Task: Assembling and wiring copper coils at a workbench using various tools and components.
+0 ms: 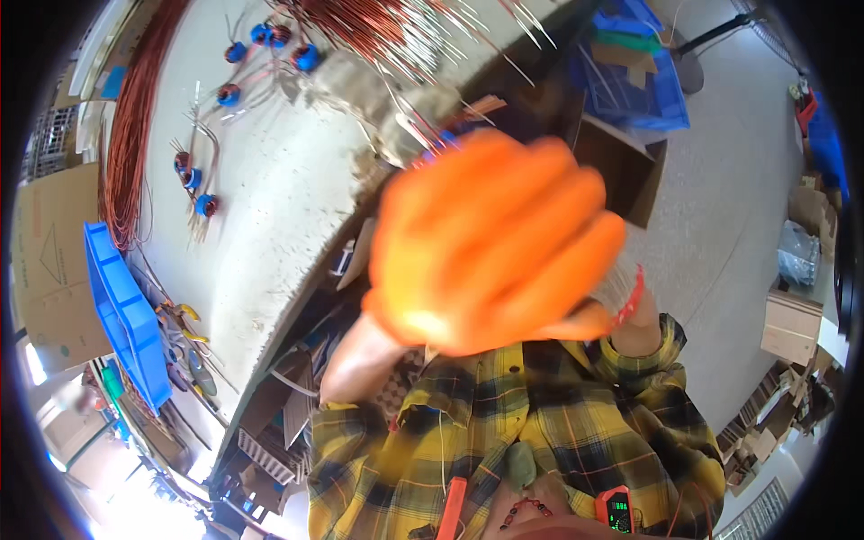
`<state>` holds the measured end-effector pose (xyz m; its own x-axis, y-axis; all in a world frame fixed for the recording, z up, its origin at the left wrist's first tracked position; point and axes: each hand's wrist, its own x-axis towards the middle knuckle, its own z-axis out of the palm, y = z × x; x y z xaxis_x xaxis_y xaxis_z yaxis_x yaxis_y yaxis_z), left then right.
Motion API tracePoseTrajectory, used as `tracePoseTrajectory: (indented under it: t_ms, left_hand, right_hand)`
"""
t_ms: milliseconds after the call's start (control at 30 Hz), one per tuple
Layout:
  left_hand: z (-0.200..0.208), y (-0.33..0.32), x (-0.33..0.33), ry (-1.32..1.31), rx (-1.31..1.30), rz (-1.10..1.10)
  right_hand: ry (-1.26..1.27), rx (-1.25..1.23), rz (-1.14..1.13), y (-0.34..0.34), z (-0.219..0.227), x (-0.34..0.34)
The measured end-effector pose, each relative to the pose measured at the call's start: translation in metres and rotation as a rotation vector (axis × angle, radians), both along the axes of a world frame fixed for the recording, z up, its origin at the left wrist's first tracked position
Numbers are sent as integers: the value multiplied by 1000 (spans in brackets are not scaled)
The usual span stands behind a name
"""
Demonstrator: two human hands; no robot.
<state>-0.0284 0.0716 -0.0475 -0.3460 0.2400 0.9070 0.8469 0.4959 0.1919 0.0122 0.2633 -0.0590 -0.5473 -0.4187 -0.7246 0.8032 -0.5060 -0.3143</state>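
My left hand (pixel 490 243), in an orange glove, is raised in the middle of the view, close and blurred by motion. Its back faces up, and its fingers reach to the right, loosely apart. Behind it, the right forearm (pixel 639 328) comes in from the plaid sleeve, with a red band near the wrist; the glove hides my right hand. A blurred wire-wound coil (pixel 441 141) with blue and loose wire ends shows past the glove's upper left edge. What holds it, if anything, is hidden. Several blue ring coils wound with copper wire (pixel 207 205) lie on the pale workbench (pixel 279 207).
Bundles of copper-coloured wire (pixel 135 126) lie along the bench's left side and far edge (pixel 360 27). A blue plastic tray (pixel 130 315) leans at the left beside pliers (pixel 191 324). Blue bins (pixel 639 90) and an open cardboard box (pixel 621 166) stand beyond the bench.
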Motion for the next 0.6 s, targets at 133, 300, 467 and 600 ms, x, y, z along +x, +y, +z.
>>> tracePoseTrajectory:
  t_ms: [133,300,467,600]
  left_hand:
    - [-18,60,48,-220,52,-60]
    - [-25,46,38,-311,4,24]
    - [-14,59,63,-390,95,-111]
    - [-44,49,55,-340,29,-227]
  right_hand:
    - [576,306,543,15,0,12]
    - [549,358,768,29,-37,42]
    - [565,465,812,62,-45,69]
    - [623,431,801,84,-66,73]
